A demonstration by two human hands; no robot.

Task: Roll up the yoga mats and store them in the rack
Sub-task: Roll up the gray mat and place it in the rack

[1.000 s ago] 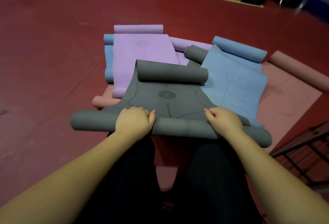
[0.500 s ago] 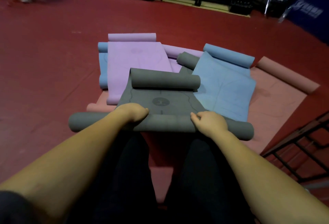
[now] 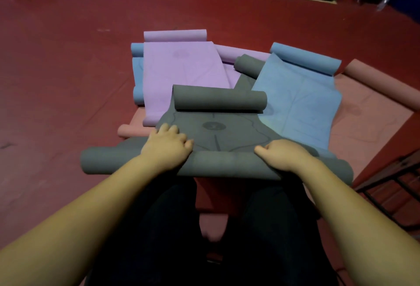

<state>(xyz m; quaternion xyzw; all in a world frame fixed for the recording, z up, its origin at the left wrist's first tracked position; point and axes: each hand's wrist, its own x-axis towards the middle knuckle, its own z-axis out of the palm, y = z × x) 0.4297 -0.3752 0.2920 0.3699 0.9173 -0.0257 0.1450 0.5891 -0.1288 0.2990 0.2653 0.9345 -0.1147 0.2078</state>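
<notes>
Presently the grey mat (image 3: 218,131) lies at the centre of the view on top of the heap, its near end wound into a thick roll (image 3: 216,165) across the person's knees at six o'clock and its far end curled into a smaller roll at twelve o'clock of the hands. Both hands sit on top of the near roll, well apart, probably so the roll advances evenly and does not skew: the left hand (image 3: 168,147) at nine o'clock has its fingers bent down over the roll onto the flat sheet, pressing it, while the right hand (image 3: 284,154) at three o'clock has its fingers curled round the roll's top, thumb pointing inward. Beneath lie a purple mat (image 3: 181,70) at eleven o'clock, a blue mat (image 3: 300,95) at two o'clock and a pink mat (image 3: 363,131) underneath at three o'clock, none fully rolled. A dark rack (image 3: 391,183) frame shows at four o'clock, close enough for storing.
</notes>
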